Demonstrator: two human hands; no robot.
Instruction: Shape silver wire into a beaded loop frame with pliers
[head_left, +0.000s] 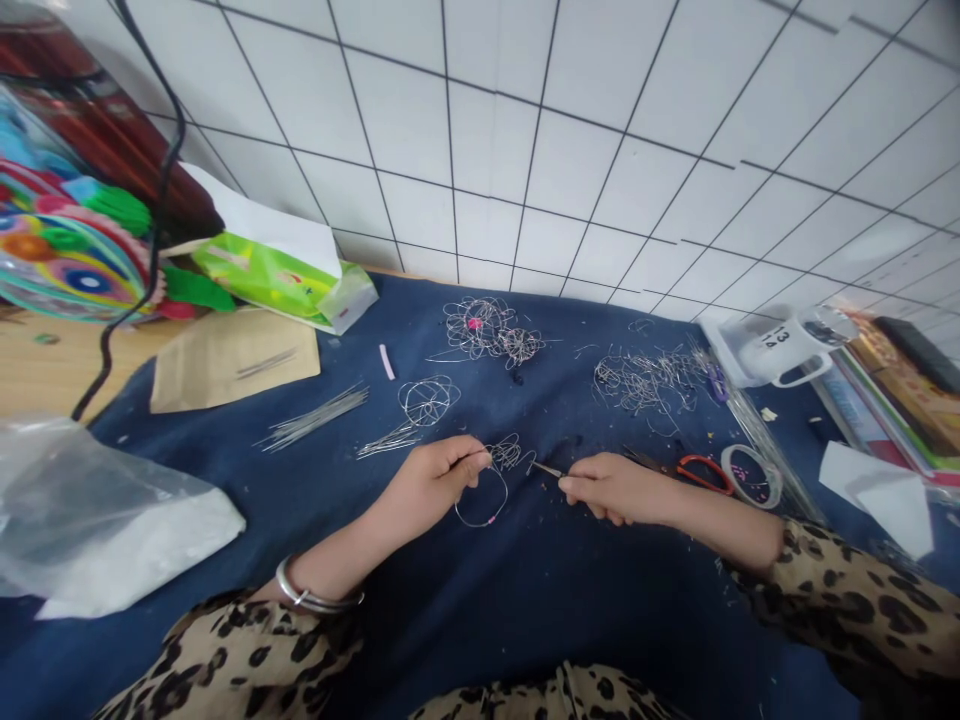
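Note:
My left hand [444, 476] pinches a thin silver wire loop [504, 493] between thumb and forefinger; a small pink piece sits low on the loop. Just beyond those fingertips lies a small bundle of coiled wire [506, 452]. My right hand [611, 487] is closed around a slim pointed metal tool, seemingly tweezers [547, 468], whose tip points left at a curved wire end. Whether the tip grips that wire I cannot tell. Left of my left hand are a round wire coil [428, 400] and short wire pieces [388, 440].
Tangled wire piles lie at the back [491, 332] and right [645, 378] of the blue cloth [480, 620]. Red-handled scissors [705, 474] and a round bead dish [752, 476] are by my right forearm. Straight wires [315, 418], a plastic bag [112, 530] and a white mug [787, 350] flank them.

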